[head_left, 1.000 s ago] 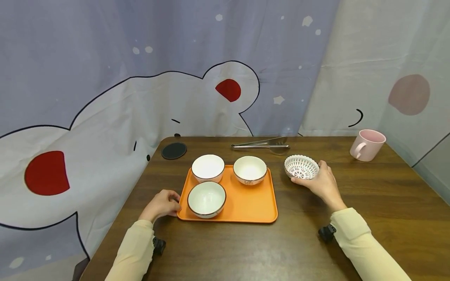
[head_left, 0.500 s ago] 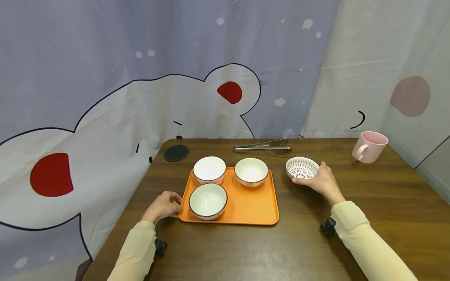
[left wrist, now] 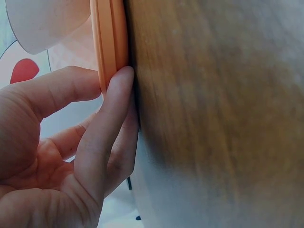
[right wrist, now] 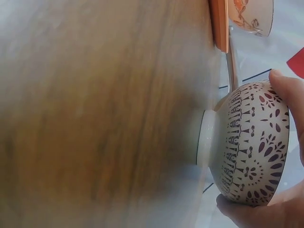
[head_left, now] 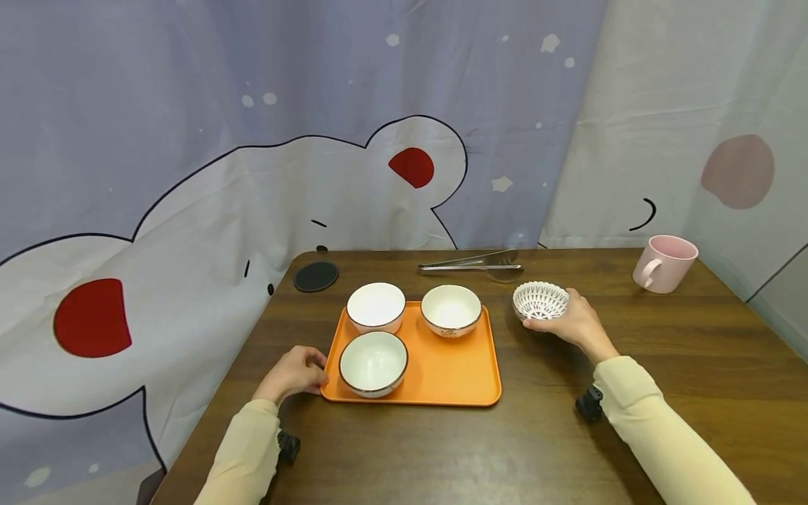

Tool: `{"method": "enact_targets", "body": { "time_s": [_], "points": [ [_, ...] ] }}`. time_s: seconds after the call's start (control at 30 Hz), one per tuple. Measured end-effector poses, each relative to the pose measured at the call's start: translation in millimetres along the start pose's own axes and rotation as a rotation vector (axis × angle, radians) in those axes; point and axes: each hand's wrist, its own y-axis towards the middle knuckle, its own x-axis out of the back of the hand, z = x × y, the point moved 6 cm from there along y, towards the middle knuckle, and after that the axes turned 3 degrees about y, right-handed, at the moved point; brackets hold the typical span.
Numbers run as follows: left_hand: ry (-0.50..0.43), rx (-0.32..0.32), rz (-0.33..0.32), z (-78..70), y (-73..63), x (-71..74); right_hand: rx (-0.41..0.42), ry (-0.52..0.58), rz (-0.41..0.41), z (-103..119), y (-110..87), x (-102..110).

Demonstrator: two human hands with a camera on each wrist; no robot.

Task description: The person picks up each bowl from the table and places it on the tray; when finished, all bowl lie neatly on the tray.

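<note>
My left hand point(head_left: 292, 375) pinches the front left corner of an orange tray point(head_left: 457, 372); in the left wrist view its fingers point(left wrist: 92, 152) lie on both sides of the tray's rim. On the tray are a white bowl point(head_left: 375, 305) at back left, a dark-rimmed bowl point(head_left: 374, 361) in front of it, and a cream bowl point(head_left: 450, 308) at back right. To the right of the tray, my right hand point(head_left: 577, 326) holds a patterned bowl point(head_left: 539, 301), thumb and fingers spread across its rim. Its foot is close to the table in the right wrist view.
Metal tongs point(head_left: 467, 265) lie along the back of the wooden table point(head_left: 429, 456). A pink mug point(head_left: 665, 265) stands at the back right, and a black round coaster point(head_left: 315, 276) lies at the back left. A printed curtain point(head_left: 252, 189) hangs behind.
The head view has shifted slightly. My right fingers have moved a little left over the patterned bowl's rim. The tray, its bowls and my left hand stay in place.
</note>
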Motion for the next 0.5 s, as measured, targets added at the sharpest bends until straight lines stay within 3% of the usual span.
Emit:
{"method": "enact_targets", "body": {
  "time_s": [0.5],
  "points": [
    [0.002, -0.008, -0.005, -3.5, -3.6, 0.1, 0.0, 0.008, -0.091, -1.1, -7.3, 6.5]
  ]
}}
